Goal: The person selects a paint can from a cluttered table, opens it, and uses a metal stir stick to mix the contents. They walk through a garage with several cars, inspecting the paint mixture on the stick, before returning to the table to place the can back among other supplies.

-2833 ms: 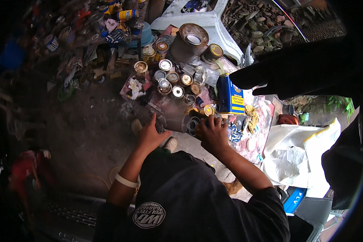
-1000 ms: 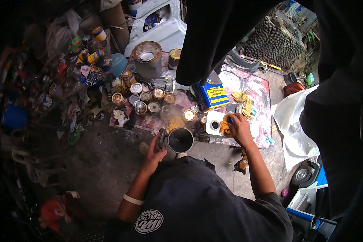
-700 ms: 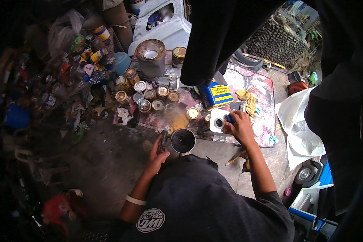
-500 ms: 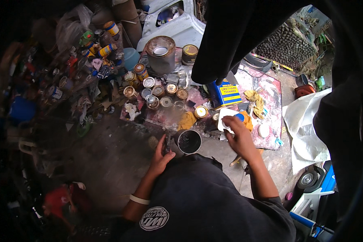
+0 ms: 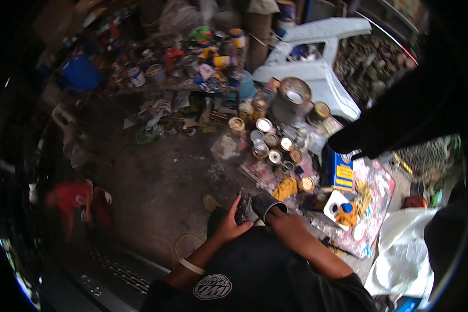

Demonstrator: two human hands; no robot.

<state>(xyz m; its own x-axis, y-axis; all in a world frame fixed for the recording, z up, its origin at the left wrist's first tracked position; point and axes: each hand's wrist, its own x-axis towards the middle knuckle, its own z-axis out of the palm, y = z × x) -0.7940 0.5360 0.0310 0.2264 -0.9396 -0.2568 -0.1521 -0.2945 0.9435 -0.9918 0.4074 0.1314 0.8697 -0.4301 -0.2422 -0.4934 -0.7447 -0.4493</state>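
Close in front of my dark shirt, my left hand (image 5: 231,226) is closed around a dark, paint-stained part at the side of a grey cup (image 5: 263,203). Whether that part is a handle or a separate tool I cannot make out. The cup leans, its mouth turned toward my right hand (image 5: 290,228). That hand reaches to the opening, and its fingertips are hidden inside or behind the rim. A white square-topped container (image 5: 339,196) with a round opening stands to the right, next to a blue cap (image 5: 347,207) and an orange cloth (image 5: 347,218).
Beyond my hands, a paint-smeared board (image 5: 377,184) carries several paint cans (image 5: 274,156), a blue-and-yellow thinner tin (image 5: 339,169) and a yellow cloth (image 5: 286,189). A silver car panel (image 5: 317,73) leans behind. Far left is a person in red (image 5: 75,205); a white sheet (image 5: 403,249) lies right.
My right hand has left the white container and come to the cup's mouth. The cup, upright before, now leans toward that hand. My view has turned to the left.
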